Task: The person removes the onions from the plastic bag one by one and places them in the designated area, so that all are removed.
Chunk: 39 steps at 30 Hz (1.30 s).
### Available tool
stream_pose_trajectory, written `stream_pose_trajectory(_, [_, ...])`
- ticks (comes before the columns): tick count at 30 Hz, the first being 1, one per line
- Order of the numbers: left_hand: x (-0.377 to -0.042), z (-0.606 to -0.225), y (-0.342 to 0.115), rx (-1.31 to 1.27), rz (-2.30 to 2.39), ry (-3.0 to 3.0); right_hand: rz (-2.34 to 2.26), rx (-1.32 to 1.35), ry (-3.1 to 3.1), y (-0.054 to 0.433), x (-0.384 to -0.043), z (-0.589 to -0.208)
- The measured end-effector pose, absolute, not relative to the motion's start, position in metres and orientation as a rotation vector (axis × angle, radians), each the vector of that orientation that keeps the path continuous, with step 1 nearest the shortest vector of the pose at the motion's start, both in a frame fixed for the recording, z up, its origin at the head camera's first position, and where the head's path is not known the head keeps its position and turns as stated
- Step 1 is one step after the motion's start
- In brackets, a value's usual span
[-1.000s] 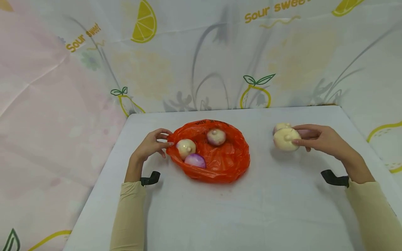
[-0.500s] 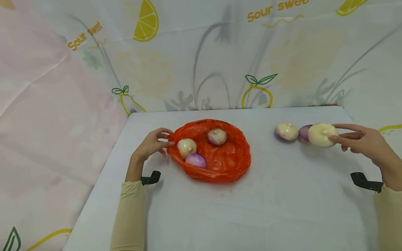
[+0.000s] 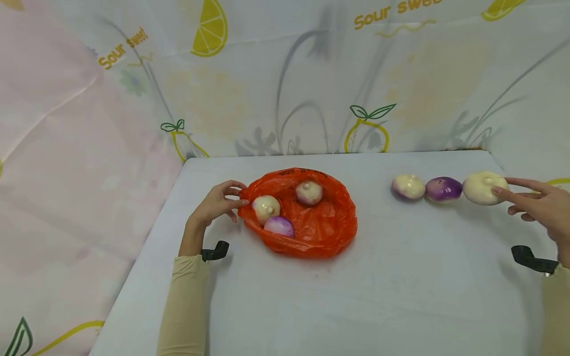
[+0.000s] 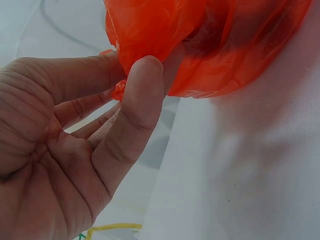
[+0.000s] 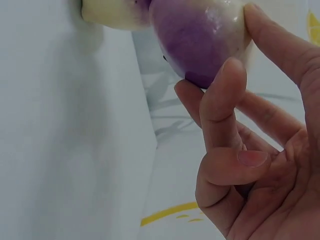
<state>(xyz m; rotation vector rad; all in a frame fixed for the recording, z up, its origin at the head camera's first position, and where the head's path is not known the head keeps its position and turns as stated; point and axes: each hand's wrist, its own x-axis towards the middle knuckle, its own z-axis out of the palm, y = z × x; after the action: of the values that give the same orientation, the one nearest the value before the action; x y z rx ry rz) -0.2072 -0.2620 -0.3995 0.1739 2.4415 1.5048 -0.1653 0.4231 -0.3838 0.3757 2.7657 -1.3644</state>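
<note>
In the head view, my right hand (image 3: 541, 205) holds a purple-and-cream onion (image 3: 484, 188) between thumb and fingers at the right end of a row. The right wrist view shows the purple side of this onion (image 5: 202, 37) against the fingertips. Left of it lie a purple onion (image 3: 444, 190) and a pale onion (image 3: 408, 187). My left hand (image 3: 218, 202) pinches the left rim of a red plastic bag (image 3: 322, 230); in the left wrist view, thumb and fingers grip the red plastic (image 4: 150, 30). Inside the open bag sit two pale onions (image 3: 266, 209) and one purple onion (image 3: 279, 226).
Everything rests on a white-covered table (image 3: 356, 296). A printed cloth (image 3: 249, 84) with lemon drawings hangs right behind the table's back edge. Dark wrist mounts (image 3: 215, 250) stick out from both wrists.
My right hand has moved right with its onion, from in front of the pale onion to the row's right end. The purple onion between them has come into full view. The left hand stays put.
</note>
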Motion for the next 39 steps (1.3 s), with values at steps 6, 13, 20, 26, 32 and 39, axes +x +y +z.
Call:
stream_pose_trajectory(6, [-0.206,-0.399,-0.261,0.168,1.515,2.428,-1.45,0.556,2.707,0.42,-0.162,-0.392])
stream_pose_trajectory(13, [-0.205,-0.397,-0.261,0.163,1.504,2.429,-1.398,0.561,2.78,0.418,-0.163,-0.4])
stream_pose_trajectory(20, [-0.205,-0.397,-0.261,0.155,1.495,2.426,-1.121,0.523,2.882,0.415,-0.169,-0.405])
stream_pose_trajectory(26, [-0.201,-0.388,-0.255,0.143,1.482,2.42,-0.978,0.462,2.945,0.415,-0.172,-0.409])
stream_pose_trajectory(32, [-0.189,-0.368,-0.247,0.164,1.474,2.422,-0.903,0.427,2.967,0.411,-0.169,-0.407])
stream_pose_trajectory(39, [-0.194,-0.377,-0.251,0.148,1.46,2.433,-0.863,0.41,3.055,0.406,-0.167,-0.401])
